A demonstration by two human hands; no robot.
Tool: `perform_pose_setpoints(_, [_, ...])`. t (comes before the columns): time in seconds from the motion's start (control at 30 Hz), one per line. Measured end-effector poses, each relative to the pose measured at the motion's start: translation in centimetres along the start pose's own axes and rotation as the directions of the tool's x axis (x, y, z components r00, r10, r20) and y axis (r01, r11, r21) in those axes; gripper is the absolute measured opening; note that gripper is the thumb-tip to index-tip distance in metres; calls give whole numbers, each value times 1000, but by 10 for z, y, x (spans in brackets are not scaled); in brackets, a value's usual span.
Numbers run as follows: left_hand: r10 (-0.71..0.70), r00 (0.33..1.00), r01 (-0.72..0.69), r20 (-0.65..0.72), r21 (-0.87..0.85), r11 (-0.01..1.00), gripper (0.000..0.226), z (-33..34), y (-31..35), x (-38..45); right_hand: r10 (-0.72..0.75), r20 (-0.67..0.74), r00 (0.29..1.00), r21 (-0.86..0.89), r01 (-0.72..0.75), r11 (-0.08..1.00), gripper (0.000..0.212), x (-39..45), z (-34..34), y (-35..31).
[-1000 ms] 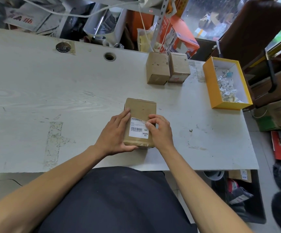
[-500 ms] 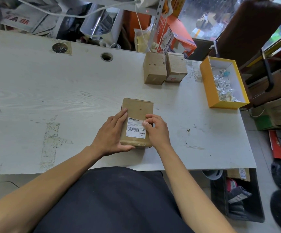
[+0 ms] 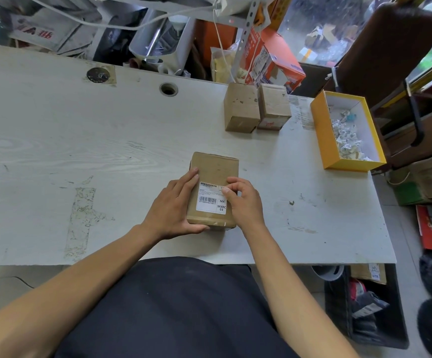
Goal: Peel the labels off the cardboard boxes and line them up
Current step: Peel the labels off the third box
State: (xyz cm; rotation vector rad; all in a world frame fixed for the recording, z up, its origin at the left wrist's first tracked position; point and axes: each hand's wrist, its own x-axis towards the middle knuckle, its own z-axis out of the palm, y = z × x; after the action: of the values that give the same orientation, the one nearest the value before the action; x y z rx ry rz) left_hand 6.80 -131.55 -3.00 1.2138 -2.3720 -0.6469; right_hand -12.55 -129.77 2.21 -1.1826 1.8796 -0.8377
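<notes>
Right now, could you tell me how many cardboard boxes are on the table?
3. One labelled box lies near the front edge, held by the left hand and right hand. Two plain boxes stand side by side at the back. None seems hidden.

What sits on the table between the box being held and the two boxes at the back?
Nothing: the head view shows only bare table between the held box and the two back boxes.
</notes>
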Motion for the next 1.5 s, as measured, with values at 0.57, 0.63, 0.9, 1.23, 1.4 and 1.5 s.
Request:
perform_pose_setpoints(0.57, [-16,1000,16,4,3,1000,122,0,0,0,35,3,999,30,-35,999,25,-1,-1,-5])
perform_pose_setpoints(0.63, [-21,1000,21,5,4,1000,123,0,0,0,38,3,999,31,-38,999,25,-1,-1,-5])
perform_pose_setpoints(0.9, [-14,1000,14,3,7,1000,122,-1,1,0,40,-1,999,41,-40,998,22,0,-1,-5])
perform_pose_setpoints(1.23, [-14,1000,14,-7,9,1000,121,-2,3,0,51,-2,999,-13,-51,999,23,-3,-3,-13])
perform_pose_setpoints(1.4, [-14,1000,14,-1,14,1000,121,-2,2,0,45,-2,999,-46,-45,998,23,-3,-4,-16])
perform_pose_setpoints(1.5, [-13,1000,13,1,11,1000,120,-2,2,0,43,-5,999,-45,-43,998,24,-4,-3,-15])
